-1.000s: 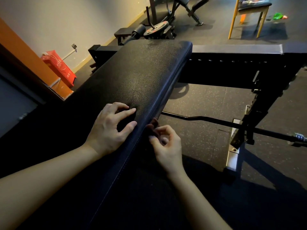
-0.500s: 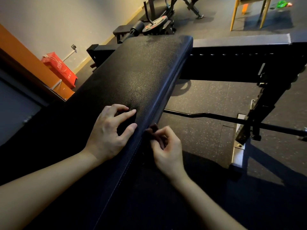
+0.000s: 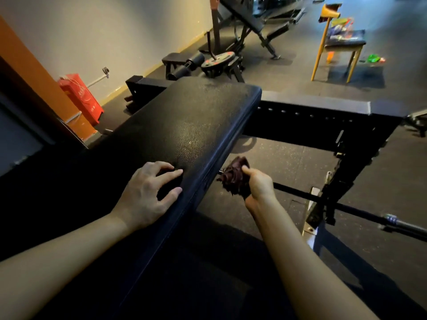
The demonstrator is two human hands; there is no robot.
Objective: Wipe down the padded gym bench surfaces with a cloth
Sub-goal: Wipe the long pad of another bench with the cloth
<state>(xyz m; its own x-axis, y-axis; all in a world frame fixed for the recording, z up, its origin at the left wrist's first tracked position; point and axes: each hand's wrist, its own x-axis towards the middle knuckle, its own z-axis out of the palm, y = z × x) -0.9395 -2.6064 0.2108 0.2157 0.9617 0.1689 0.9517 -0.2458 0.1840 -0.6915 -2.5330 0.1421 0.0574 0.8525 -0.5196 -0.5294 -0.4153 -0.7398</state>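
Black bench pad (image 3: 184,125): left hand (image 3: 147,192) rests splayed; right hand (image 3: 258,184) grips cloth (image 3: 233,177); red box (image 3: 80,98) lettering illegible.

So my left hand (image 3: 147,195) rests on top of the bench pad (image 3: 184,125), near its right edge. My right hand (image 3: 258,185) is off that edge to the right, holding the bunched cloth (image 3: 234,179) just beside the pad's side; can't tell if it's touching. A barbell (image 3: 346,207) runs low over the floor from behind the cloth out to the right. The rack crossbeam (image 3: 312,107) goes across behind the pad's far end and off to the right. Past that there's a weight plate (image 3: 218,61) straight ahead, an incline bench (image 3: 254,21) farther back, and a chair (image 3: 339,42) far right with stuff on its seat. On the left, a box (image 3: 80,98) sits against the wall (image 3: 115,31).
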